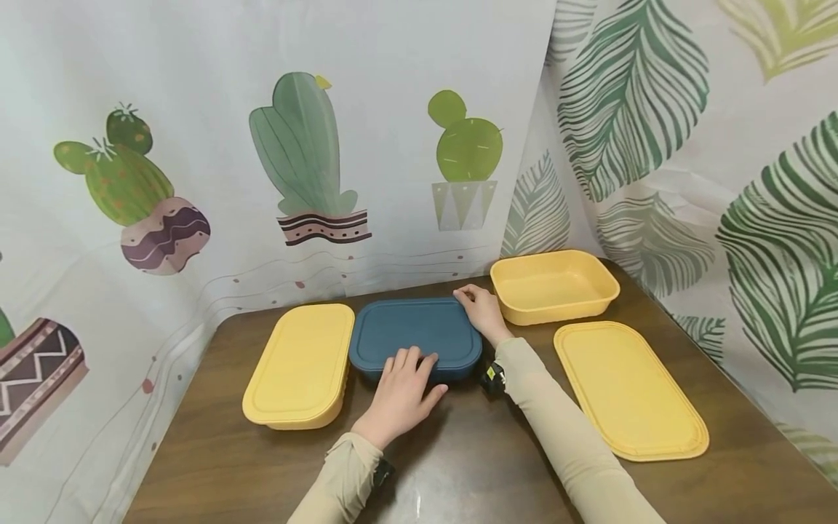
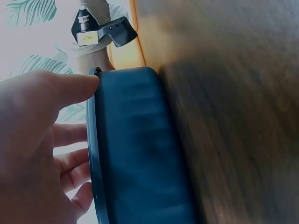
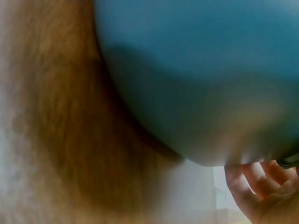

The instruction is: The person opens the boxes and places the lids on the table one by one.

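A dark blue lid sits on a blue rectangular food container in the middle of the table. My left hand rests on the lid at its front edge, fingers spread over the top. In the left wrist view its thumb lies along the lid's rim. At the back right corner, my right hand grips the lid's edge with bent fingers. The right wrist view is blurred, with the container's end filling much of it and fingers at the edge.
Left of the blue container stands a yellow container with its lid on. An uncovered yellow container stands at the back right, and a yellow lid lies flat before it. A patterned cloth hangs behind the brown table.
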Demonstrator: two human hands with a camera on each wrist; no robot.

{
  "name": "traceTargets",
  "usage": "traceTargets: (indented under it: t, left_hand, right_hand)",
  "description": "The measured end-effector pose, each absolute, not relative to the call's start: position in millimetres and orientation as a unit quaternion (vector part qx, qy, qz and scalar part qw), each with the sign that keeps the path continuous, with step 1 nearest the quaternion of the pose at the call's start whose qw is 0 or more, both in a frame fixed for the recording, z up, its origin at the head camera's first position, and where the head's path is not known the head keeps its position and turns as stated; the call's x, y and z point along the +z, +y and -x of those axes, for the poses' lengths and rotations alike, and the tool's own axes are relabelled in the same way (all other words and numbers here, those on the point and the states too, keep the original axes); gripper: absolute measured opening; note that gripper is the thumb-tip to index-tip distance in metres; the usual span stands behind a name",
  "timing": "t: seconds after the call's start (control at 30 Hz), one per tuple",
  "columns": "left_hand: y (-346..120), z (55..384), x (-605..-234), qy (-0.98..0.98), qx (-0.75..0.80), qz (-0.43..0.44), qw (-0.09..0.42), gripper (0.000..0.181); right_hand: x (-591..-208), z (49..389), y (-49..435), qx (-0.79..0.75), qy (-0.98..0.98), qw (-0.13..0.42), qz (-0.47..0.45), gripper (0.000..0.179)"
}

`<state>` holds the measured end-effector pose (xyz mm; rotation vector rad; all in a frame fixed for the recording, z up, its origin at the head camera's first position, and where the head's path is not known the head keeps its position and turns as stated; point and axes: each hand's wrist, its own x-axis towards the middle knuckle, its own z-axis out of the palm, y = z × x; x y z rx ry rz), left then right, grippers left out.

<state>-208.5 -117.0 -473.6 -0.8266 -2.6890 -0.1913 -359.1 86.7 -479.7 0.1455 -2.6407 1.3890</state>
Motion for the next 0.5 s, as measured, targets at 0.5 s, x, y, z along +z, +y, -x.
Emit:
traceTargets:
  t: [0.5]
  left_hand:
    - [-120.5,217.9,-478.2,-0.942,-0.088,0.277,0.17,0.051]
  right_hand:
    - [-483.2,366.4,78.3,0.472,-0.873,0.121,-0.038,0.03]
